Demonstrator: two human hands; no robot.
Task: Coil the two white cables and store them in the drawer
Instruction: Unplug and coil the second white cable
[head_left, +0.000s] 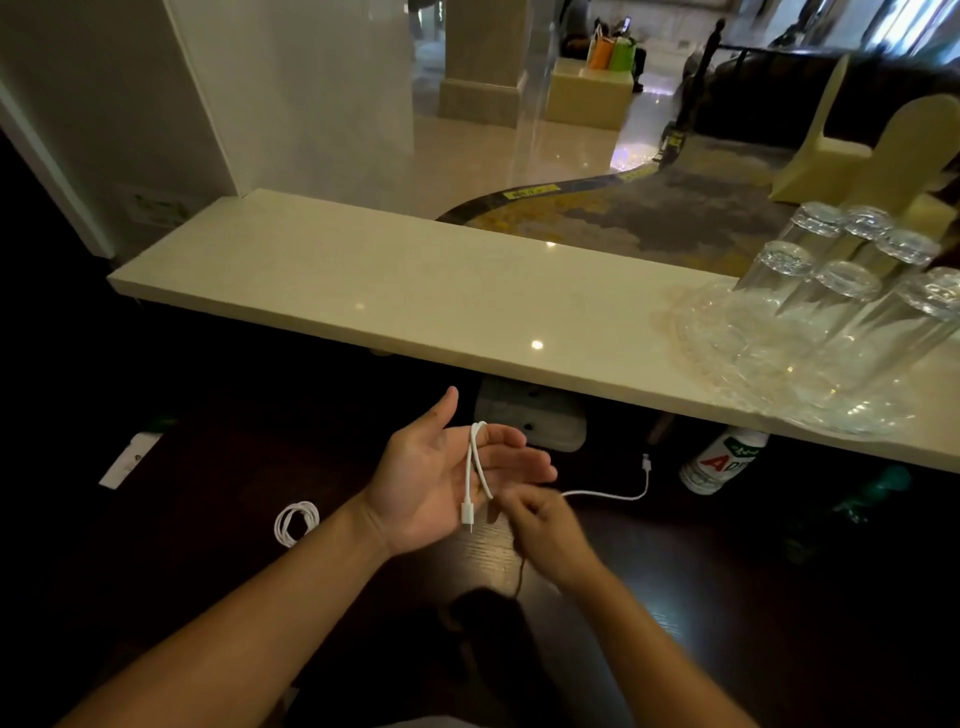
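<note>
My left hand (441, 478) is held palm up with fingers spread over the dark wooden desk. A white cable (475, 467) loops over its fingers, and one plug hangs down at the palm. My right hand (540, 525) pinches the same cable just right of the palm. The rest of that cable trails right across the desk to its far plug (645, 461). A second white cable (296, 522) lies coiled on the desk to the left of my left forearm. No drawer is visible.
A pale stone counter (415, 291) runs above the desk. Several upturned glasses (831, 291) stand on a clear tray (727, 358) at its right end. A plastic bottle (719, 460) lies under the counter. A white strip (130, 460) sits at the far left, and a grey power block (530, 415) behind my hands.
</note>
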